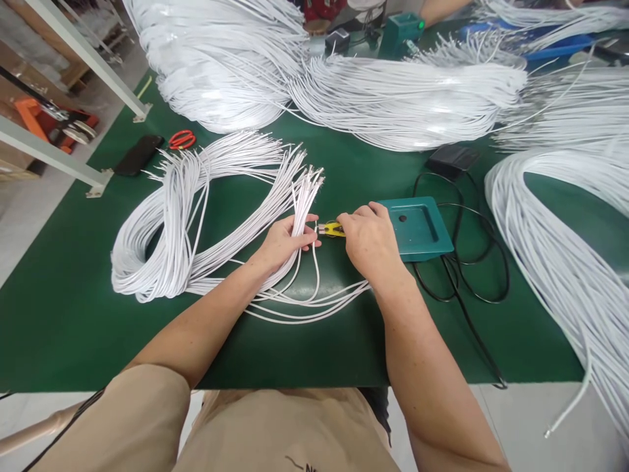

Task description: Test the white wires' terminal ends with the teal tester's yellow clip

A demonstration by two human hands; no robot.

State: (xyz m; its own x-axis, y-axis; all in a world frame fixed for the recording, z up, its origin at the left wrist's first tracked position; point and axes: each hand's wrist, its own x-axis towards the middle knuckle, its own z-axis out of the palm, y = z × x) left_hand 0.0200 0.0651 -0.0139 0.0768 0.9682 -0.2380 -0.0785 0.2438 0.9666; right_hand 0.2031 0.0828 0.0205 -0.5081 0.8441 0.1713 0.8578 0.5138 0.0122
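Observation:
My left hand (285, 241) is closed around a bunch of white cables (305, 196), whose stripped-looking ends fan out above the fingers. One cable from the bunch stands apart at the fingertips, its end close to the jaws of a small yellow cutting tool (333, 229). My right hand (371, 239) grips that tool from the right, its fingers wrapped over the handle. Whether the jaws touch the cable I cannot tell. To the left, a looped bundle of white cables (147, 272) lies on the green table (314, 354), and several strands run under my left forearm.
A teal tray-topped device (422, 252) and a black cord (484, 262) lie right of my right hand. Large cable heaps (417, 98) fill the back and right. Red-handled scissors (182, 139) and a black phone (139, 155) rest at the left. Another person's arm (442, 10) shows behind.

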